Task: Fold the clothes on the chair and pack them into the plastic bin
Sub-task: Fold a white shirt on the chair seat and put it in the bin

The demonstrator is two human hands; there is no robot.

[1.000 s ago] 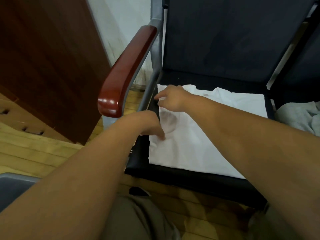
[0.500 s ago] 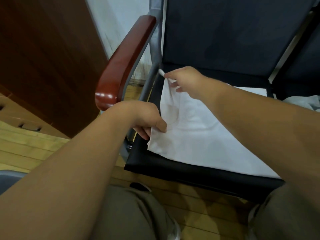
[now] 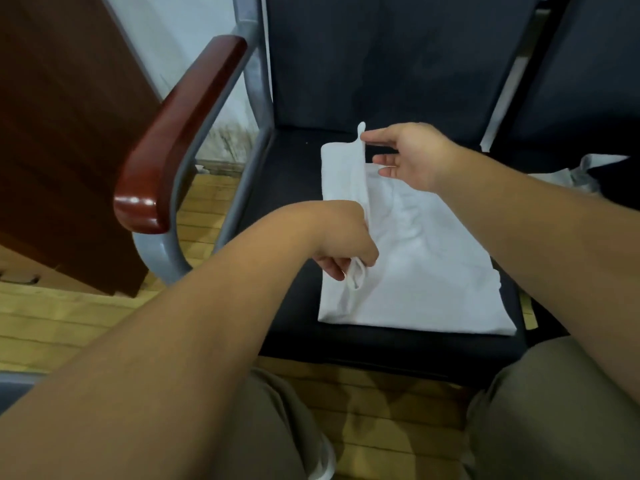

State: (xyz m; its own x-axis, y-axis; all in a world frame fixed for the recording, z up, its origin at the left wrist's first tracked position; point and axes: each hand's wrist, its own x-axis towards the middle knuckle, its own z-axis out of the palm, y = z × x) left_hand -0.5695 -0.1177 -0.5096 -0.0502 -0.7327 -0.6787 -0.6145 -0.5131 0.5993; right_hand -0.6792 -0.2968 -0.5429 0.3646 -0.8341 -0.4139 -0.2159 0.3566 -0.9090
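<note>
Chairs, 2: armrest chair (image 3: 381, 81), neighbouring chair (image 3: 595, 81). Garments, 2: white garment (image 3: 415, 265), grey garment (image 3: 581, 171). Hands, 2: left hand (image 3: 346, 244), right hand (image 3: 412, 154).

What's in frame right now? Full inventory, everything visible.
white garment: 1, white, on the chair seat, left edge lifted
chair: 1, black with grey frame, centre
armrest: 1, red-brown, chair's left side
second garment: 1, pale grey, far right
panel: 1, dark brown wood, left
wall: 1, white, behind chair
floor: 1, yellowish wood, below
trousers: 1, khaki, bottom
left hand: 1, bare, grip pinches garment's near left edge
right hand: 1, bare, grip pinches garment's far left corner
</note>
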